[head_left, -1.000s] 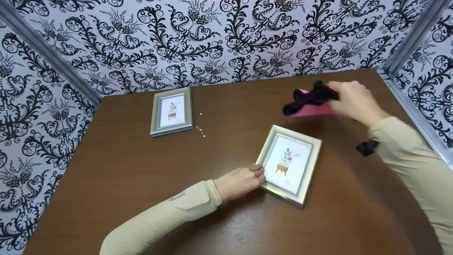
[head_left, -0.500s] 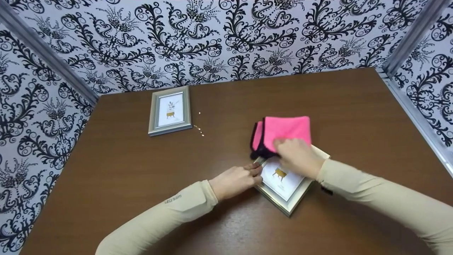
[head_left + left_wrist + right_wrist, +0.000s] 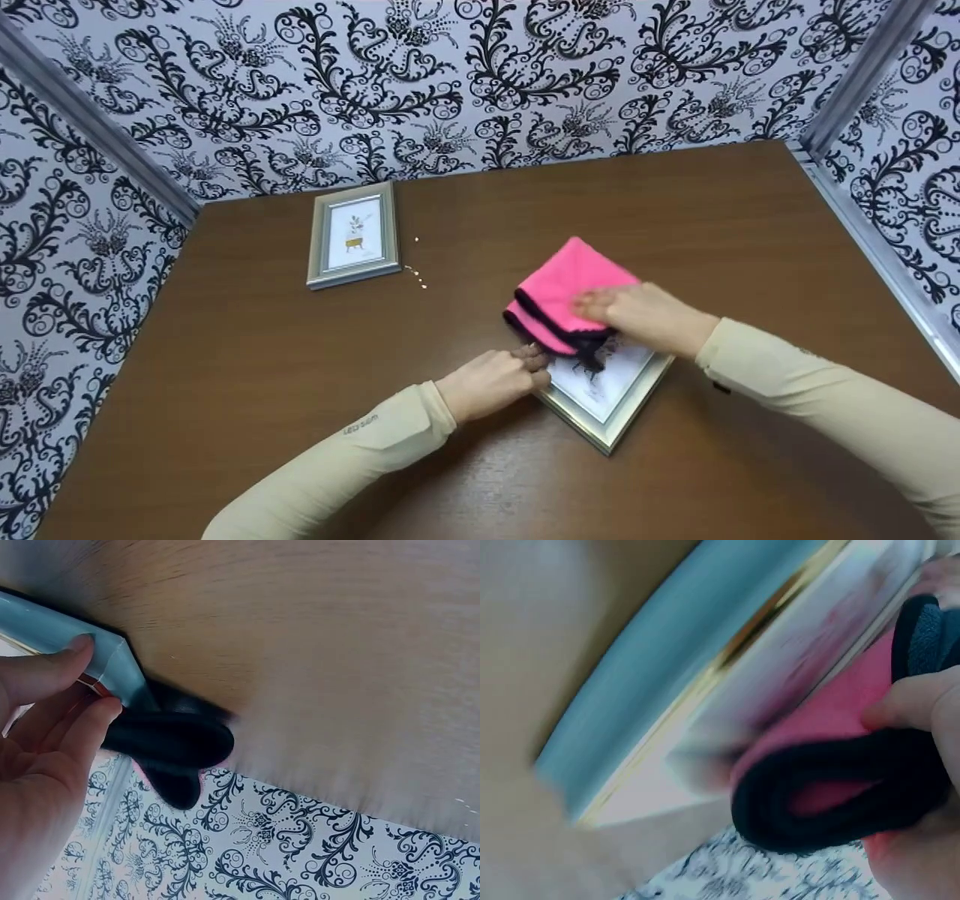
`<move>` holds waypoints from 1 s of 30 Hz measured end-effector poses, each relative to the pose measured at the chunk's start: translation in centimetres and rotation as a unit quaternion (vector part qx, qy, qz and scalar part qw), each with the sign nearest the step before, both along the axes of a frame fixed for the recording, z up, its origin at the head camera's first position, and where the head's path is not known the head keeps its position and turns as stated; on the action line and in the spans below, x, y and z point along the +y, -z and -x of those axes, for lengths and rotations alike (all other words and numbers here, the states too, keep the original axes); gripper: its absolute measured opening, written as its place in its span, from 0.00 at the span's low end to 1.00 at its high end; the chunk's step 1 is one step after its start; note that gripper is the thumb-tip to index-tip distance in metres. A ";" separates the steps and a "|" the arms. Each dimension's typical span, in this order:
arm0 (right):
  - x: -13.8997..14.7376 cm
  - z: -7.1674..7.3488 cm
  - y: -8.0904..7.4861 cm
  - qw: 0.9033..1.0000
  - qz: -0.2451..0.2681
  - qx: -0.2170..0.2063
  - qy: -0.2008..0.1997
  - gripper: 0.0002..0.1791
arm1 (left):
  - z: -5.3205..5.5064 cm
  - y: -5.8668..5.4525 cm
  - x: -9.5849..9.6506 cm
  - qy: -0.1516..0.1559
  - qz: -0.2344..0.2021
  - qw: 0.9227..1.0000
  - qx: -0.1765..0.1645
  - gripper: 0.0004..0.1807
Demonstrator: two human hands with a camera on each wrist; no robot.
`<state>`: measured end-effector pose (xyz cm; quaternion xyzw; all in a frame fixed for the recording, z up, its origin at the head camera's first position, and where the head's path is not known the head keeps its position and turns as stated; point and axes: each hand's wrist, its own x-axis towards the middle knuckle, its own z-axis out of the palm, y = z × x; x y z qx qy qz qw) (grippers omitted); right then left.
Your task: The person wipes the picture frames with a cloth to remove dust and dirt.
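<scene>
In the head view, a picture frame (image 3: 600,401) with a pale gold border lies turned on the table. My left hand (image 3: 495,382) holds its left side. The left wrist view shows that thumb and fingers pinching the frame's edge (image 3: 120,664) near a corner. A folded pink cloth (image 3: 562,277) with black trim covers the frame's upper part. My right hand (image 3: 652,315) is on top of this cloth. Seen from the right wrist, the thumb lies on the folded cloth (image 3: 840,705) and the fingers are under it, over the blurred picture.
Another picture frame (image 3: 354,234) lies at the back left of the brown table (image 3: 300,360). Beside it are several small pale bits (image 3: 418,277). Patterned walls (image 3: 420,82) stand behind and at both sides, with metal rails at the corners.
My right hand has brought the cloth from the right onto the frame, then turned it and shifted it slightly. The held frame has rotated; the left hand keeps its grip.
</scene>
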<state>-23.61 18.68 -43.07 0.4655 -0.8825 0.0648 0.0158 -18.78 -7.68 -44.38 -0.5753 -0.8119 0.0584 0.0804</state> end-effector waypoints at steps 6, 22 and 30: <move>1.1 1.4 0.3 0.992 -0.052 0.054 0.098 0.25 | 0.2 0.0 -0.1 0.004 -0.007 1.000 -0.020 0.05; -4.8 -2.9 0.3 0.989 0.034 0.019 0.141 0.24 | 0.2 0.4 0.0 -0.004 -0.029 1.000 -0.005 0.08; -3.2 -2.0 0.0 0.993 0.082 -0.075 0.035 0.27 | -0.3 0.3 0.4 -0.022 -0.018 0.999 0.014 0.07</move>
